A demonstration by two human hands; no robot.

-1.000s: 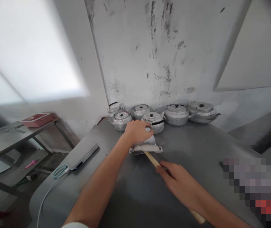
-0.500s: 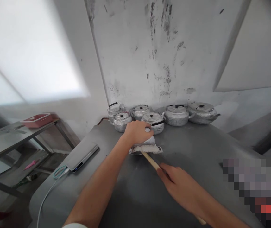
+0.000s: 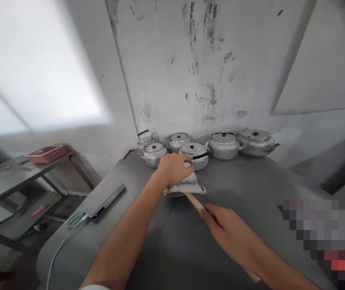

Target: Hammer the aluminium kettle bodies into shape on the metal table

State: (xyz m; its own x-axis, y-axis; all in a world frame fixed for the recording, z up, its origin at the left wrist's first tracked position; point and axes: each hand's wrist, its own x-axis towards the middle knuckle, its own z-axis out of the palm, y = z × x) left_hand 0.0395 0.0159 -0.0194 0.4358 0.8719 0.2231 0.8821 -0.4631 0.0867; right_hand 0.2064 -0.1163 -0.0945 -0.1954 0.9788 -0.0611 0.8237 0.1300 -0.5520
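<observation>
My left hand (image 3: 175,167) is closed over the top of a small silver metal kettle (image 3: 189,177), which its fingers partly hide. Wrapped around a long wooden handle (image 3: 196,204) is my right hand (image 3: 225,225), nearer to me on the right. The handle's far end meets a pale, rough-looking strip (image 3: 184,189) lying crosswise against the kettle's near side. Below the strip shows a dark curved edge with a light rim (image 3: 175,195). Just behind my left hand stand several silver kettles, the closest with a black handle (image 3: 201,156).
Along the wall, more lidded kettles (image 3: 223,146) line the back of the grey table (image 3: 172,249). A silver power bank (image 3: 104,197) with a cable (image 3: 59,247) lies at the left. A pink basket (image 3: 46,154) sits on a side table. The lower right is pixelated.
The wooden handle's far end has slid slightly to the right along the pale strip, with my right hand. My left hand keeps its place on the kettle. The view has shifted a little.
</observation>
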